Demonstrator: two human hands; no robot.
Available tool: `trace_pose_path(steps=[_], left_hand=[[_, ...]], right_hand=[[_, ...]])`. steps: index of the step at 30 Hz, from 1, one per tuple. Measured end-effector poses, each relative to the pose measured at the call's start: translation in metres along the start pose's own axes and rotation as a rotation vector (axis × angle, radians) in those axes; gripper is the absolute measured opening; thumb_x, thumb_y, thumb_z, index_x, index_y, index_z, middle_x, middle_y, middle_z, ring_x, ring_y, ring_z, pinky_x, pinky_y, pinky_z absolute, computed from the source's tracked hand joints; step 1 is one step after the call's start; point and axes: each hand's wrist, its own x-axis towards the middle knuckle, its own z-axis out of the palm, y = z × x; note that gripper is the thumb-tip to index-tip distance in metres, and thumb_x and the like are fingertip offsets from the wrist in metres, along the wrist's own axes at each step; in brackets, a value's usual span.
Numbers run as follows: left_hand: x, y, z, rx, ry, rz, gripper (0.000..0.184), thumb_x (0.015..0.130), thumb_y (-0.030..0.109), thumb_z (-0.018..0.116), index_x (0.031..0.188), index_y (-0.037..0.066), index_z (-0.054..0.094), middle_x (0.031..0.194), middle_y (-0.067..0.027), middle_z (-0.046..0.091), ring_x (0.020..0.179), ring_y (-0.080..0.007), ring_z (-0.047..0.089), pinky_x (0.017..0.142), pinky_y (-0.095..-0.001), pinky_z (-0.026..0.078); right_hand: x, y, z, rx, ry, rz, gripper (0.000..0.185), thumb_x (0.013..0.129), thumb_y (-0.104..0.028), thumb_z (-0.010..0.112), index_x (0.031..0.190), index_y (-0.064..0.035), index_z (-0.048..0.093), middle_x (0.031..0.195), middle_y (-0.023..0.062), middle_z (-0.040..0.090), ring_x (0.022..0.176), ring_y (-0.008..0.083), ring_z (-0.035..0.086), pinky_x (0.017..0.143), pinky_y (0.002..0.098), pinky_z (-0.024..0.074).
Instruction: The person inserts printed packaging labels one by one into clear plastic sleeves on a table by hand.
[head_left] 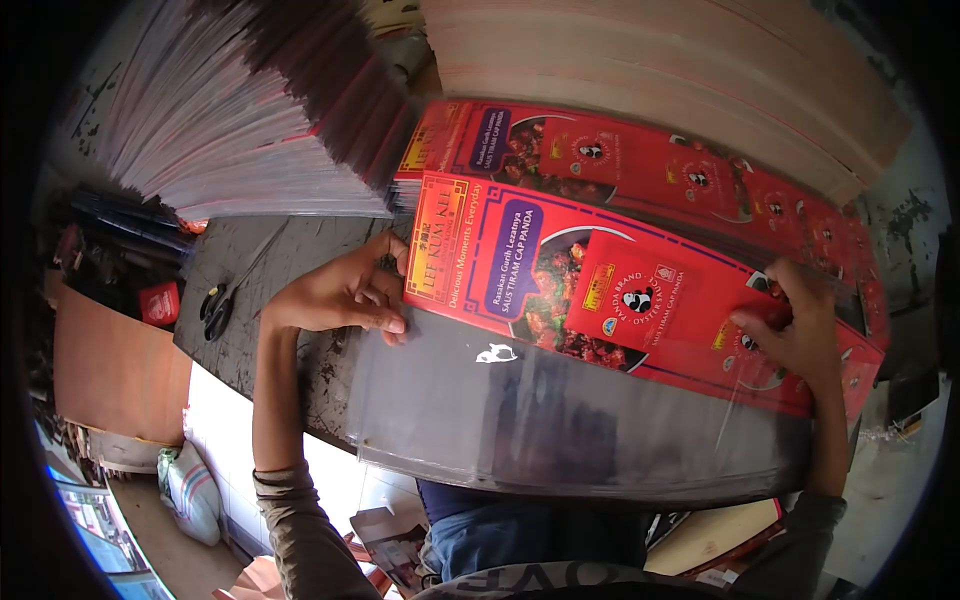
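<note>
A long red printed sheet (640,290) with panda logos and food pictures lies tilted across the middle. My right hand (795,325) grips it near its right end, thumb on top. At its left edge is my left hand (345,290), fingers bent and partly apart, with nothing visibly held. Below the sheet, nearest my body, lies clear plastic (590,430) with a small white mark; the sheet overlaps its upper part. Behind, more red printed sheets (620,160) lie in a stack.
A tall stack of thin sheets (250,130) stands at the upper left, a brown cardboard stack (660,50) at the back. Scissors (215,312) lie on the dark worktable (260,260) at the left. A white sack (192,490) is on the floor.
</note>
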Motion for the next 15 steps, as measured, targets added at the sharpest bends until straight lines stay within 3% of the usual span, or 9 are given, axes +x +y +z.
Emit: trace_pose_path(steps=[15], left_hand=[[-0.0017, -0.0008, 0.0005, 0.033, 0.004, 0.005, 0.043, 0.083, 0.0, 0.061, 0.112, 0.001, 0.031, 0.079, -0.0141, 0.06, 0.073, -0.0202, 0.065, 0.065, -0.0288, 0.053]], right_hand=[[0.0013, 0.0026, -0.0035, 0.032, -0.024, -0.033, 0.043, 0.057, -0.026, 0.081, 0.077, -0.0032, 0.051, 0.065, 0.0086, 0.052, 0.054, 0.0232, 0.05, 0.052, 0.0318, 0.0417]])
